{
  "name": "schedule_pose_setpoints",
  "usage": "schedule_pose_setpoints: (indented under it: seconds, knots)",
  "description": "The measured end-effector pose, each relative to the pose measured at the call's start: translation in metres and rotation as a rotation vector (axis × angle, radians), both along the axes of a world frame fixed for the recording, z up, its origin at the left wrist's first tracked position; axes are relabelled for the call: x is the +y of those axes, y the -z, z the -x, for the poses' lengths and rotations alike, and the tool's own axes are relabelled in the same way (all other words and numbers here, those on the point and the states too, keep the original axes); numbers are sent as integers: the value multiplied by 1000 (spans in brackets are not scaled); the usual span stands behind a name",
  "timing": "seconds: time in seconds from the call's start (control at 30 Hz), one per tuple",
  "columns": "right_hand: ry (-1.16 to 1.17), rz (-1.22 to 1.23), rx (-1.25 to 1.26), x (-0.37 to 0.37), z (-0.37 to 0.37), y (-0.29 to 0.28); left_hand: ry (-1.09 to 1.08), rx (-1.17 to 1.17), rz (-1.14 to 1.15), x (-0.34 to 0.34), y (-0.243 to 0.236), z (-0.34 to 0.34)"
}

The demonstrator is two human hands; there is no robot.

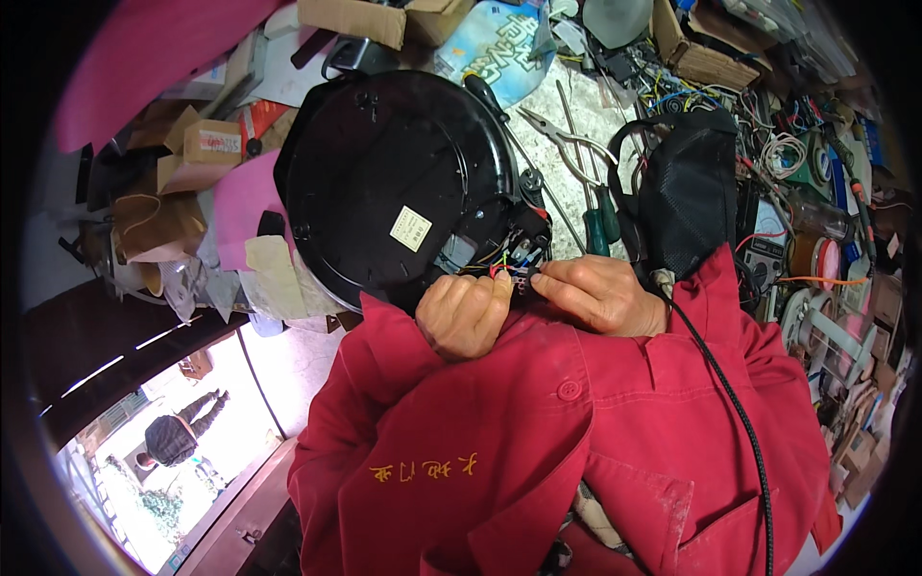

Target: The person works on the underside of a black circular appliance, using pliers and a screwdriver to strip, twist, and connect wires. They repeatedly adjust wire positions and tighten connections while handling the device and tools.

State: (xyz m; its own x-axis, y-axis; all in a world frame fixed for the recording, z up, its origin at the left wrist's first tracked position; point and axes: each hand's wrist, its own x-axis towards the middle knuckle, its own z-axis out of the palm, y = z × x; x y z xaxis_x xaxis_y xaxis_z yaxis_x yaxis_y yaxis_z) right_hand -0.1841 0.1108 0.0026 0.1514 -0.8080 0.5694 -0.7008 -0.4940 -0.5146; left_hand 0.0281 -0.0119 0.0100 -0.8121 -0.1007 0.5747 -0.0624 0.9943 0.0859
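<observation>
A round black appliance [370,178] lies on the bench with its flat face up, a pale square label [411,228] on it. At its near right edge an opening bares thin wires [501,267] in red, yellow and other colours, beside a small grey metal part [459,252]. My left hand [466,315] is closed, pinching the wires between thumb and forefinger. Close on its right, my right hand [603,296] pinches too, at a small dark piece [523,280] beside the wire ends; what exactly it holds is partly hidden by my fingers.
Long-nosed pliers [567,144] and green-handled screwdrivers [603,221] lie right of the appliance, next to a black bag [687,192]. Tangled wires [691,96] and parts crowd the right side. Cardboard boxes [200,149] stand left. A black cord [720,374] crosses my red sleeve. A person [173,437] is outside, lower left.
</observation>
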Motion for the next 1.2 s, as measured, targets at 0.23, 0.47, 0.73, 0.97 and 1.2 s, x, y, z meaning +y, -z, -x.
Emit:
schedule_pose_setpoints:
  seconds: [0.23, 0.47, 0.73, 0.97, 1.2]
  knots:
    - [9, -19, -17, 3, 0, -3, 6, 1, 32, 2, -3, -1]
    - [-13, -82, -28, 5, 1, -6, 10, 3, 33, 3, -3, -1]
    - [4, -87, -37, 5, 2, -7, 5, 19, 18, 3, -1, -1]
    - [49, -103, -128, 0, -1, -8, -142, 43, -497, 4, -1, -4]
    - [46, -57, -214, -9, -7, -8, -238, 31, -573, 9, -4, -5]
